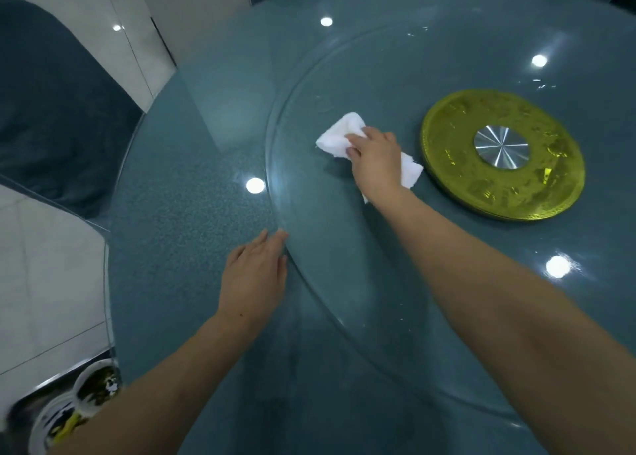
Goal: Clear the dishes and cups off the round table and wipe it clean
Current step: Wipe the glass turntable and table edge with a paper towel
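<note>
The round table (179,234) has a speckled teal top under glass. On it lies a large clear glass turntable (330,234) with a gold hub (447,182) and a silver disc in the middle. My right hand (375,158) presses a white cloth (339,132) flat on the turntable, left of the gold hub. My left hand (253,279) rests flat with fingers together on the turntable's near left rim, holding nothing. No dishes or cups stand on the table top in view.
Used white bowls (93,384) with food scraps sit on a metal surface below the table's edge at the bottom left. A dark blue chair (58,110) stands at the left on a pale tiled floor (48,282).
</note>
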